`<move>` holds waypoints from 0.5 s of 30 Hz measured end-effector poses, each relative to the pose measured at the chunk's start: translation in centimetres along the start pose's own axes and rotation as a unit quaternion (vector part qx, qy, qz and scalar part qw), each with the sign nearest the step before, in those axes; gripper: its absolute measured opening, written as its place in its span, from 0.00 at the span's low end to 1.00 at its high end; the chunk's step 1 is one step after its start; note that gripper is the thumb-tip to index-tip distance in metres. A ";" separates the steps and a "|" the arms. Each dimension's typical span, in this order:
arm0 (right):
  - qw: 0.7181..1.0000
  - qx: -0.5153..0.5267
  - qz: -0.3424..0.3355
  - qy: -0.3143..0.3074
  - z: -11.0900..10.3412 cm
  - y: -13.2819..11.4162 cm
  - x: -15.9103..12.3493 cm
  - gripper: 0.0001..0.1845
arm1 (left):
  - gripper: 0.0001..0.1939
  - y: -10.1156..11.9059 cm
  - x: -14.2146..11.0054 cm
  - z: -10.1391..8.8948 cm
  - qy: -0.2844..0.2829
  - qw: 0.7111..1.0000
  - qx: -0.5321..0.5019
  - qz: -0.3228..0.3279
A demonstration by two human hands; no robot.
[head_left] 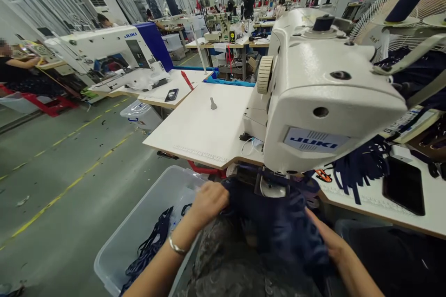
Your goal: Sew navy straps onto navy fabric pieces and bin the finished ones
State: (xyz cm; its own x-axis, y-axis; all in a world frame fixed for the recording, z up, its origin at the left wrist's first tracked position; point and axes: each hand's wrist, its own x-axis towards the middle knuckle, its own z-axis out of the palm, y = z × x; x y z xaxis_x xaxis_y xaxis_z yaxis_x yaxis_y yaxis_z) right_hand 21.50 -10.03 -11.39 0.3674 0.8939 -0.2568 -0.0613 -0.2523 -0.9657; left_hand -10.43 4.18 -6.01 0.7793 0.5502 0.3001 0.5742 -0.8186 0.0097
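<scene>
Navy blue fabric (278, 227) hangs at the front of a white JUKI sewing machine (334, 88), draped over my lap. My left hand (211, 202) is closed on the left edge of this fabric, with a bracelet on that wrist. On the fabric's right side, my right hand (325, 236) grips it, and most of those fingers are behind the cloth. The fabric's upper part lies around the machine's low arm, below the machine head. Parts of the cloth are blurred.
A clear plastic bin (114, 246) with navy pieces stands at left. Navy strips (362, 162) and a black phone (404, 185) lie on the right table. A small grey metal piece (213, 103) rests on the white tabletop (195, 130). Another JUKI machine (104, 51) stands further left.
</scene>
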 end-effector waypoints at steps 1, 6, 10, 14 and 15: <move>0.999 0.001 0.013 -0.047 -0.6 0.2 -0.3 0.27 | 0.11 -1.5 -0.7 0.3 -0.008 0.999 0.016 -0.048; 0.933 -0.125 0.045 -0.335 -1.2 -0.9 -0.6 0.26 | 0.07 -3.4 -1.8 1.8 -0.121 0.982 0.013 -0.145; 0.976 -0.114 0.002 -0.186 0.7 -2.7 0.0 0.20 | 0.05 1.7 0.0 1.5 -0.178 0.977 -0.069 -0.100; 0.999 0.026 0.018 -0.011 2.9 -3.7 -0.2 0.23 | 0.20 7.8 3.2 0.0 -0.137 0.972 -0.190 0.022; 0.998 0.049 0.029 0.007 3.5 -3.8 -0.4 0.24 | 0.14 8.8 3.9 -0.1 -0.117 0.971 -0.204 0.052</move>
State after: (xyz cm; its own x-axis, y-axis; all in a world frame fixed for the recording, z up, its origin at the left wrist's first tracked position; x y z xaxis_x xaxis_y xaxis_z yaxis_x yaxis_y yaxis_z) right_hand 18.33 -8.12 -7.77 0.3739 0.8729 -0.3134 -0.1742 -0.2658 -0.9482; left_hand -2.41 -0.94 -4.63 0.8906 0.4449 0.0945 0.3803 -0.8425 0.3816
